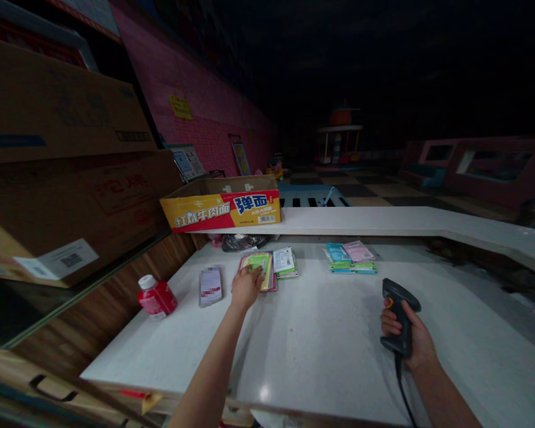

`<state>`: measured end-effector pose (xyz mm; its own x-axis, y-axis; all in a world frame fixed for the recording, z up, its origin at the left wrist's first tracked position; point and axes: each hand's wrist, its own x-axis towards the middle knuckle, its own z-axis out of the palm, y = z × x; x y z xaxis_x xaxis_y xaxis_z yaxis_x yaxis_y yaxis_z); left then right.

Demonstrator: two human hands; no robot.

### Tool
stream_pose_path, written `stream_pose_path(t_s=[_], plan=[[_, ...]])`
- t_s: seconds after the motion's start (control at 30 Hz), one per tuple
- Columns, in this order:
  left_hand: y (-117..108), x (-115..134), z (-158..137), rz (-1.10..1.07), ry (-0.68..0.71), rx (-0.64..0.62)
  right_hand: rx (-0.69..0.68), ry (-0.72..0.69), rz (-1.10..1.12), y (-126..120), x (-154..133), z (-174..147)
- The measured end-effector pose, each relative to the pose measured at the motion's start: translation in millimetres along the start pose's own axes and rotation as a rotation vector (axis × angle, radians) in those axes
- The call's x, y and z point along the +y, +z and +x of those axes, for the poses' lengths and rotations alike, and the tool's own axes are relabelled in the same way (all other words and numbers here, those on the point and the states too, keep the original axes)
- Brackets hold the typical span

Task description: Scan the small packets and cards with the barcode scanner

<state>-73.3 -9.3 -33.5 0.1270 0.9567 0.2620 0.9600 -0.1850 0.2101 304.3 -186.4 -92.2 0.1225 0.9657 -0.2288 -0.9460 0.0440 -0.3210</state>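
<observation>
My right hand (417, 342) is wrapped round a black handheld barcode scanner (400, 315), its nose pointing up and a cable running down from its grip. At centre left, my left hand (246, 287) lies over a stack of flat colourful packets (270, 279), its bent fingers closed on the green packet (259, 263) on top. Part of that stack is hidden under the hand. Beside it is a smaller pile with a white label (284, 260). Farther right lies another pile of blue, pink and green packets (350, 258), apart from both hands.
On the white counter (303, 351) are a phone (211, 286) and a red bottle with a white cap (157, 297). A raised ledge (361, 221) runs along the back, bearing an open noodle carton (225, 211). Large cardboard boxes (71, 202) stand at left.
</observation>
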Motion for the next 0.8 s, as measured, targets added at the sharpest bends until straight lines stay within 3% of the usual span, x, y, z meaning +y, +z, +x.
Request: stream_pose_path(t_s=[0.4, 0.5, 0.67, 0.8], plan=[[0.7, 2.9, -1.6, 0.009, -0.038, 0.01, 0.009, -0.019, -0.059, -1.4, -0.6, 0.9], [-2.3, 11.0, 0.0, 0.05, -0.04, 0.092, 0.008, -0.032, -0.133, 2.4, 2.2, 2.1], [-5.5, 50.5, 5.0, -0.045, 0.119, 0.288, -0.012, -0.062, -0.409, 10.5, 11.5, -0.1], [8.8, 103.0, 9.5, -0.246, 0.302, 0.246, -0.026, -0.116, -0.579, 14.7, 17.4, -3.6]])
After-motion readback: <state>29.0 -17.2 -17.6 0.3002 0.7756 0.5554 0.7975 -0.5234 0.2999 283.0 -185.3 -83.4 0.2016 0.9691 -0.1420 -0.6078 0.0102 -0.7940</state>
